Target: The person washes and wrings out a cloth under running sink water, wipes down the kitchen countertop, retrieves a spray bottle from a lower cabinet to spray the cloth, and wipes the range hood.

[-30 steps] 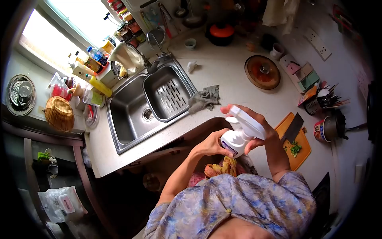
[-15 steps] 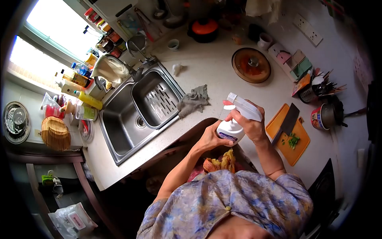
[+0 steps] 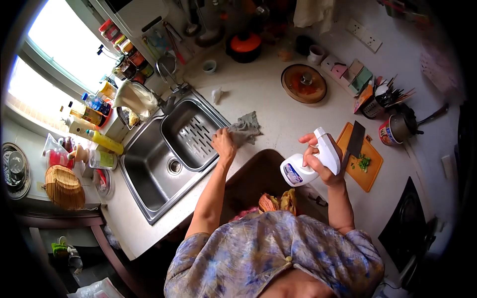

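Note:
A white spray bottle (image 3: 296,170) with a purple-and-white label is tilted on its side above the counter's front edge. My right hand (image 3: 323,166) is wrapped round its neck and trigger head, with the nozzle end pointing up. At the sink's right rim, my left hand (image 3: 225,144) has its fingers curled on the near-left edge of a crumpled grey cloth (image 3: 247,128). The cloth lies on the counter beside the sink (image 3: 144,185); part of the fingers' grip is hidden.
An orange cutting board (image 3: 365,181) with a cleaver (image 3: 356,139) and chopped greens (image 3: 363,162) lies at the right. Behind are a glass lid (image 3: 298,92) and an orange-lidded pot (image 3: 245,45). Bottles (image 3: 105,141) line the sink's left side.
My left hand has let go of the spray bottle and moved left to the grey cloth. The bottle, in my right hand, has moved right and tipped over further. The view has shifted slightly.

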Action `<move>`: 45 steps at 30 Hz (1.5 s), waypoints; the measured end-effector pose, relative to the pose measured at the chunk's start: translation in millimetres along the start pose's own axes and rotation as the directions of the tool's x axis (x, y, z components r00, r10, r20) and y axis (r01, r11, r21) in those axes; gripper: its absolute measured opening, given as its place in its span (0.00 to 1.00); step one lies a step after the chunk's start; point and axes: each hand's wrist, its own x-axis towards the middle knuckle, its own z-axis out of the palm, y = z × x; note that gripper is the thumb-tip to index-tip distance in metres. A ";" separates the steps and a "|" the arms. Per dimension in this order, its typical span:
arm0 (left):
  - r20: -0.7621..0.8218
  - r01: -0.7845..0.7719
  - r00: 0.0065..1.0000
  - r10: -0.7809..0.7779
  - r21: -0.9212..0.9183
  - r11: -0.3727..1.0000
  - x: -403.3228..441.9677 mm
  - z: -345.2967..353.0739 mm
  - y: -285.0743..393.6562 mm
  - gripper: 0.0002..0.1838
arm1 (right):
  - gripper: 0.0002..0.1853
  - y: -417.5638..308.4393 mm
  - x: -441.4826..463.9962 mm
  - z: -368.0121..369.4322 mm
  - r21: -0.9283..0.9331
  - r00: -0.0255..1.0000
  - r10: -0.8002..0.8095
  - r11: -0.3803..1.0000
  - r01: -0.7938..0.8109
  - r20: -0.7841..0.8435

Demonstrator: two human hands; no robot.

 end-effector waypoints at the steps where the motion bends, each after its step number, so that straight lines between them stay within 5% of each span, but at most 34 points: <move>1: -0.045 0.039 0.998 -0.039 -0.003 0.999 8.0 12.3 -8.7 0.15 | 0.14 1.4 -2.9 0.3 -0.050 1.000 -0.007 0.999 0.007 -0.002; 2: -0.044 0.035 0.998 -0.036 -0.013 0.999 10.6 21.1 -19.3 0.15 | 0.14 2.7 -7.2 4.7 -0.059 1.000 -0.009 0.998 0.009 -0.006; 4: 0.258 0.125 0.955 -0.145 0.092 0.988 16.9 28.9 -22.3 0.13 | 0.16 8.7 -13.6 7.8 -0.200 0.999 -0.036 0.979 0.028 -0.035; 6: 0.269 0.123 0.954 -0.136 0.063 0.990 16.4 27.2 -17.4 0.11 | 0.16 9.5 -20.3 11.6 -0.209 0.998 -0.027 0.978 0.016 -0.050; 10: 0.172 0.048 0.985 -0.006 -0.239 0.970 33.1 13.7 -17.5 0.10 | 0.15 15.1 -34.2 13.0 -0.267 0.994 -0.031 0.964 0.001 -0.107; 12: 0.366 0.234 0.929 0.051 -0.689 0.686 53.7 19.6 -22.3 0.10 | 0.15 16.9 -39.6 12.8 -0.275 0.992 -0.030 0.961 -0.005 -0.123; 13: 0.318 0.159 0.942 0.106 -0.702 0.694 61.4 1.2 -13.9 0.11 | 0.15 14.6 -40.4 14.2 -0.332 0.991 -0.032 0.943 -0.013 -0.130; 14: 0.248 -0.013 0.945 0.211 -0.621 0.784 66.1 -20.2 -9.5 0.13 | 0.15 16.1 -43.4 13.4 -0.325 0.988 -0.036 0.946 -0.015 -0.149; 17: 0.281 -0.094 0.884 0.373 -0.676 0.731 84.0 -55.8 -2.0 0.16 | 0.14 17.9 -47.3 11.2 -0.310 0.992 -0.016 0.950 -0.024 -0.124; 18: 0.315 -0.093 0.871 0.376 -0.647 0.756 85.7 -76.4 8.5 0.15 | 0.14 18.7 -47.6 10.8 -0.299 0.990 -0.017 0.954 -0.026 -0.140; 20: 0.170 -0.341 0.856 0.488 -0.523 0.781 89.4 -81.9 13.1 0.08 | 0.14 21.6 -48.9 8.8 -0.325 0.992 -0.001 0.945 -0.039 -0.122; 23: 0.181 -0.354 0.893 0.412 -0.282 0.892 88.8 -96.9 30.6 0.08 | 0.14 27.8 -49.5 6.8 -0.359 0.990 -0.047 0.933 -0.003 -0.131; 28: 0.071 -0.313 0.942 0.329 -0.176 0.933 104.3 -93.4 37.2 0.13 | 0.14 32.2 -48.9 0.9 -0.347 0.987 -0.064 0.938 0.009 -0.148; 30: 0.326 0.069 0.937 0.127 -0.527 0.847 113.8 -89.7 34.8 0.13 | 0.14 32.5 -48.1 -1.6 -0.358 0.987 -0.061 0.934 0.005 -0.145; 32: 0.440 0.149 0.889 0.128 -0.540 0.828 120.6 -87.8 33.0 0.12 | 0.14 32.5 -47.6 -3.2 -0.356 0.986 -0.071 0.935 0.012 -0.153; 34: 0.495 0.268 0.815 0.301 -0.783 0.562 119.8 -86.8 36.0 0.15 | 0.14 31.0 -47.2 -6.0 -0.356 0.983 -0.082 0.934 0.019 -0.163; 36: 0.565 0.363 0.778 0.273 -0.760 0.539 114.8 -100.4 45.8 0.18 | 0.15 28.5 -47.3 -8.8 -0.365 0.980 -0.070 0.931 -0.003 -0.187; 39: 0.670 0.618 0.675 0.309 -0.742 0.259 108.3 -117.5 56.8 0.19 | 0.15 24.6 -48.0 -12.0 -0.393 0.976 -0.083 0.920 -0.003 -0.202; 40: 0.675 0.624 0.669 0.312 -0.738 0.258 102.8 -112.7 58.8 0.19 | 0.15 25.3 -49.1 -13.6 -0.395 0.975 -0.078 0.919 -0.010 -0.207; 42: 0.648 0.658 0.723 0.241 -0.751 0.044 83.9 -106.1 64.1 0.21 | 0.14 27.9 -52.0 -16.4 -0.401 0.973 -0.072 0.916 -0.023 -0.221; 43: 0.629 0.596 0.676 0.383 -0.773 0.219 86.7 -68.2 28.0 0.25 | 0.14 27.8 -52.5 -17.2 -0.402 0.972 -0.067 0.915 -0.030 -0.225; 44: 0.562 0.438 0.800 0.208 -0.785 0.437 75.8 -14.9 9.8 0.27 | 0.14 27.3 -53.1 -17.9 -0.410 0.970 -0.071 0.912 -0.032 -0.232; 45: 0.577 0.266 0.793 0.196 -0.617 0.741 68.1 -2.1 -5.5 0.28 | 0.14 26.7 -55.4 -18.1 -0.416 0.968 -0.072 0.908 -0.036 -0.241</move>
